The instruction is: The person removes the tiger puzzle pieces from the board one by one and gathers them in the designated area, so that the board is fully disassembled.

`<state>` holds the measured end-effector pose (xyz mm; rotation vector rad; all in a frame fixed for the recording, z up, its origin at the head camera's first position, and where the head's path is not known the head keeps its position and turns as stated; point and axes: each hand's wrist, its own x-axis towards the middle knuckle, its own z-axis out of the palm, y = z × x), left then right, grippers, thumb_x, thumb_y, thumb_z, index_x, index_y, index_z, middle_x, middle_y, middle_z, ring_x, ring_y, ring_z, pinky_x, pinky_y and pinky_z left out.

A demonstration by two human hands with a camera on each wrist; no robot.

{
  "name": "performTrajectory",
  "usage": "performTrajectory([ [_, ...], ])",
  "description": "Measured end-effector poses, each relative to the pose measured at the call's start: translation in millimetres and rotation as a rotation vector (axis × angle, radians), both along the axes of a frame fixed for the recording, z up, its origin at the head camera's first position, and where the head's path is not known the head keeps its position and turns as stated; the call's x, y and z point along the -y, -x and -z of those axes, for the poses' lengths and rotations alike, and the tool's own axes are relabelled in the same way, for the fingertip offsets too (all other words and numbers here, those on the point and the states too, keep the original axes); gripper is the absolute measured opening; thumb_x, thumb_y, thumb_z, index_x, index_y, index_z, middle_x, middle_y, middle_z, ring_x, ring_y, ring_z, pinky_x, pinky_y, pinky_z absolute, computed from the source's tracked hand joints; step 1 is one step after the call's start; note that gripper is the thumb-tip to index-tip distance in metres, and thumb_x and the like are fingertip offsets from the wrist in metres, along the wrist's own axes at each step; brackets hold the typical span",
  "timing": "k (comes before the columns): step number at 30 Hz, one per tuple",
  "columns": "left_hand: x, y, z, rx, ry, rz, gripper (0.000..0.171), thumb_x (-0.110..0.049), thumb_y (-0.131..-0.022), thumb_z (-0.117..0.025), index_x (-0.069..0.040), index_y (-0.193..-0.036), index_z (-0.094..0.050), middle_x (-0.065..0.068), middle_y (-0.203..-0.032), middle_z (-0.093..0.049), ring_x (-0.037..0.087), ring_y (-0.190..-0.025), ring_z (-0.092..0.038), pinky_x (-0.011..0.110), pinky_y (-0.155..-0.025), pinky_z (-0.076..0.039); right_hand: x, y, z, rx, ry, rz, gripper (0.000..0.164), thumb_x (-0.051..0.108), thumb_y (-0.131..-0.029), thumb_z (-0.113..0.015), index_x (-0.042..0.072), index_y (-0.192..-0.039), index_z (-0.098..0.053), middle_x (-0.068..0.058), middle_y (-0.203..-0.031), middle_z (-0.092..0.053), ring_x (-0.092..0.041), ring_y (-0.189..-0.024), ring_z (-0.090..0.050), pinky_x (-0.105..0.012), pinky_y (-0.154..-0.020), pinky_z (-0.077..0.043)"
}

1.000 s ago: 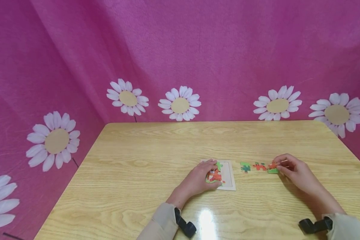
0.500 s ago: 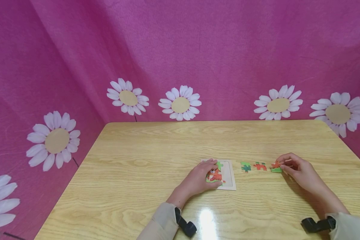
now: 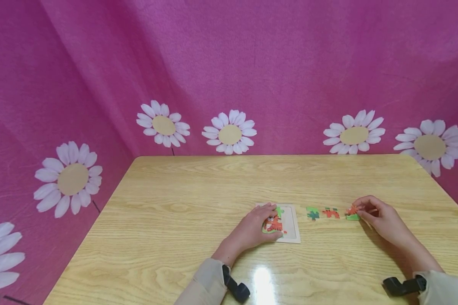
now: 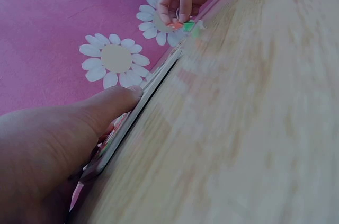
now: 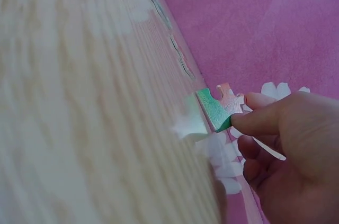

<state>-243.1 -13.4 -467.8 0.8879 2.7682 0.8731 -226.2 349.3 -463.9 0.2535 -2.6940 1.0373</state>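
Jigsaw tray (image 3: 289, 222) flat on wood-grain table (image 3: 175, 203), R of centre in head view. L part filled w/ pcs, orange tiger-like animal (image 3: 273, 224) on green; R part bare. Partly covered by L hand (image 3: 248, 228), so no. of fitted pcs can't be told.

L hand: fingers & thumb spread over tray, thumb laid at near rim (L wrist view); tray apparently steadied, nothing pinched. R hand (image 3: 383, 218): orange-and-green pc (image 5: 215, 114) pinched betw. thumb & forefinger, tilted; lower edge nr tabletop, contact can't be confirmed. Two loose pcs laid flat in row betw. tray & R hand: green pc (image 3: 312, 213) nearer tray, orange striped pc (image 3: 331, 212) beside it, gap betw.

Risks (judged): held pc gripped at one side only, so could be twisted or dropped if pinch is eased. Could be offered wrong way round if orientation isn't checked vs. picture. If carried low, row could be clipped & loose pcs scattered. Fitted pcs could be shifted if L hand is dragged; tray could be slid on smooth top if pressure is taken off while a pc is pushed in. Tab could be jammed if forced at an angle.
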Motion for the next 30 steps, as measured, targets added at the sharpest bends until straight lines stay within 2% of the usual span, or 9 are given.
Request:
performTrajectory([
  [5,-0.1,-0.7,1.7,-0.012,0.009,0.004,0.059,-0.042,-0.087,-0.072,-0.013,-0.136,-0.057,-0.005,-0.155,-0.043,0.010,-0.148,-0.033,0.029,-0.126,-0.019,0.9,2.2,3.4,-0.005,-0.012,-0.002,0.016,-0.002,-0.092,-0.061,0.002,-0.108,-0.063,0.017,-0.088,-0.059,0.007,-0.073,-0.047,-0.013,-0.061,-0.041],
  [10,-0.5,-1.2,2.9,-0.024,0.013,0.005,0.059,-0.042,-0.087,-0.072,-0.013,-0.136,-0.057,-0.004,-0.155,-0.043,0.011,-0.147,-0.034,0.029,-0.126,-0.020,1.6,4.3,5.5,-0.004,-0.033,-0.012,0.016,-0.003,-0.092,-0.061,0.000,-0.107,-0.064,0.010,-0.090,-0.063,0.011,-0.074,-0.047,-0.012,-0.061,-0.042],
  [16,-0.9,-1.2,2.0,-0.036,0.010,0.012,0.058,-0.042,-0.087,-0.072,-0.013,-0.135,-0.058,-0.003,-0.154,-0.044,0.012,-0.147,-0.034,0.030,-0.126,-0.020,1.6,5.8,7.0,0.003,-0.056,-0.014,0.016,-0.002,-0.092,-0.062,-0.003,-0.107,-0.065,-0.009,-0.095,-0.068,0.018,-0.079,-0.046,-0.007,-0.064,-0.042],
  [23,-1.7,-1.0,-0.2,-0.029,0.026,0.003,0.060,-0.043,-0.087,-0.071,-0.014,-0.138,-0.056,-0.004,-0.154,-0.044,0.010,-0.147,-0.033,0.030,-0.127,-0.019,0.1,7.4,7.3,-0.012,-0.062,-0.028,0.016,-0.001,-0.091,-0.064,-0.002,-0.107,-0.067,-0.017,-0.098,-0.068,0.024,-0.085,-0.043,0.000,-0.068,-0.040],
  [30,-2.5,-0.9,-2.3,-0.029,0.032,-0.008,0.063,-0.042,-0.086,-0.073,-0.014,-0.140,-0.054,-0.005,-0.154,-0.045,0.010,-0.147,-0.034,0.029,-0.126,-0.019,0.5,8.2,7.5,0.050,-0.060,-0.014,0.020,0.003,-0.093,-0.062,-0.003,-0.112,-0.065,-0.023,-0.108,-0.067,0.021,-0.082,-0.042,-0.003,-0.066,-0.041],
])
